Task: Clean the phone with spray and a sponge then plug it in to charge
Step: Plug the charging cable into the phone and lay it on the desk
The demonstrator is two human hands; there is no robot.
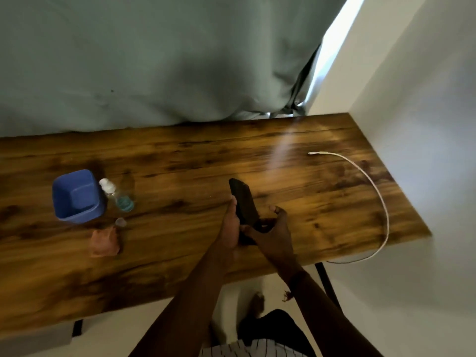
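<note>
A black phone [243, 199] is held above the middle of the wooden table [180, 155], tilted with its top end pointing away. My left hand [229, 228] cradles its left edge and underside. My right hand [273, 233] grips its lower end from the right, thumb on the phone and fingers spread. A small clear spray bottle [116, 194] with a white head and blue liquid lies on its side at the left. A pink sponge [104, 242] lies nearer the front edge. A white charging cable [371, 186] curves along the right end, its plug [313, 153] lying free.
A blue plastic tub [77, 197] stands left of the bottle, with a small clear cap [120, 222] in front of it. A grey-green curtain [154, 60] hangs behind the table and a white wall [425, 124] bounds its right end. The cable drops off the front right corner.
</note>
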